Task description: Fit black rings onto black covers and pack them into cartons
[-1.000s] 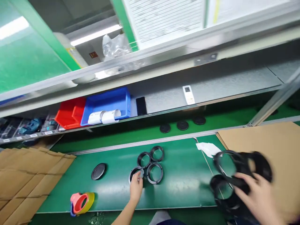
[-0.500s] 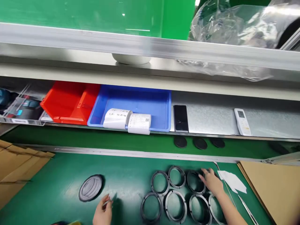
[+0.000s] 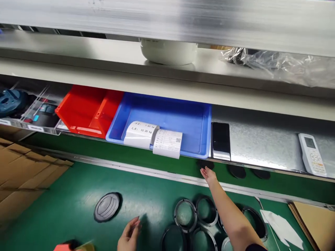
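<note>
My right hand [image 3: 208, 174] reaches over the bench to the strip beneath the shelf. Its fingers are stretched out at the near edge of a black round disc [image 3: 205, 164]; whether they touch it I cannot tell. Low in the view is my left hand [image 3: 129, 235], its thumb and fingers curled together above the green mat. Anything between those fingertips is too small to make out. Several dark rings, one of them a ring [image 3: 185, 215] with small holes, lie in a cluster below my right forearm. A grey oval part [image 3: 107, 207] with curved ridges rests left of my left hand.
Above the bench, a shelf carries a red bin [image 3: 87, 111], a blue tray [image 3: 167, 108] with label rolls, a phone [image 3: 221, 141] and a white remote [image 3: 312, 155]. More black discs [image 3: 237, 171] lie under it. Cardboard [image 3: 23, 174] stands left; white paper pieces [image 3: 284, 225] lie right.
My right hand has left the rings and moved up and left to a black disc under the shelf. My left hand stays low with its fingers curled. The view has shifted.
</note>
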Tool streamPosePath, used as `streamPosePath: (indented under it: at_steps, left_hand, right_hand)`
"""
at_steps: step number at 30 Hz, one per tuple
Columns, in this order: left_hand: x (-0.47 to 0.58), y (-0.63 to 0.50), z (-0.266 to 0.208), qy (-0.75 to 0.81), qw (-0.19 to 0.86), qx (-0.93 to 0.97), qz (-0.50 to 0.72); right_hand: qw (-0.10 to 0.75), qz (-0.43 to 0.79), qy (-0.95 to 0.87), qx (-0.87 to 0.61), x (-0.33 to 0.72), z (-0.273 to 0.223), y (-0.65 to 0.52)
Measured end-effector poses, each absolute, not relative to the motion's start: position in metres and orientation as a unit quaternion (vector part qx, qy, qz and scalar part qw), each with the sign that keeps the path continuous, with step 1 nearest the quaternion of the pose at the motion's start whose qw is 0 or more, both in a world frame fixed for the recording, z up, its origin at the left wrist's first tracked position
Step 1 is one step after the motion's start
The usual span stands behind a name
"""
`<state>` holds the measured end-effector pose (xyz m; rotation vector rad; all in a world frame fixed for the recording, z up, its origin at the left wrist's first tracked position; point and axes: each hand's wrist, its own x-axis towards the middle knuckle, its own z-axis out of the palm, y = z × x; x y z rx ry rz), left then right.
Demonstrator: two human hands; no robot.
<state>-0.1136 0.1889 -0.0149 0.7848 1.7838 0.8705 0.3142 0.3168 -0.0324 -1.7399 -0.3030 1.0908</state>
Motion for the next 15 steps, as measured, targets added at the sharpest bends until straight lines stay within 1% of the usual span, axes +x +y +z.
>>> streamPosePath:
  at_steps: [2,4,7,8,10,13,15]
  left_hand:
    - [-0.08,0.188,0.007,0.705,0.505,0.342,0.363]
    - [-0.039,0.186,0.03,0.636,0.578,0.341,0.381]
    - [0.02,0.182,0.056,0.421,0.747,0.305,0.415]
    - [0.036,0.179,0.061,0.349,0.791,0.284,0.414]
    - [0.064,0.17,0.067,0.254,0.858,0.241,0.376]
    - [0.094,0.149,0.076,0.201,0.91,0.19,0.308]
    - [0.109,0.132,0.086,0.181,0.916,0.174,0.313]
  right_hand:
    - [0.537,0.508,-0.104,-0.665,0.29,-0.021,0.294]
    - [0.557,0.562,-0.094,-0.604,0.267,-0.005,0.256]
    - [0.571,0.661,-0.104,-0.476,0.238,0.028,0.18]
    - [0.57,0.69,-0.111,-0.432,0.231,0.04,0.155]
    - [0.561,0.729,-0.127,-0.371,0.221,0.063,0.11]
    - [0.543,0.743,-0.168,-0.353,0.222,0.082,0.059]
    - [0.508,0.74,-0.233,-0.375,0.237,0.085,0.035]
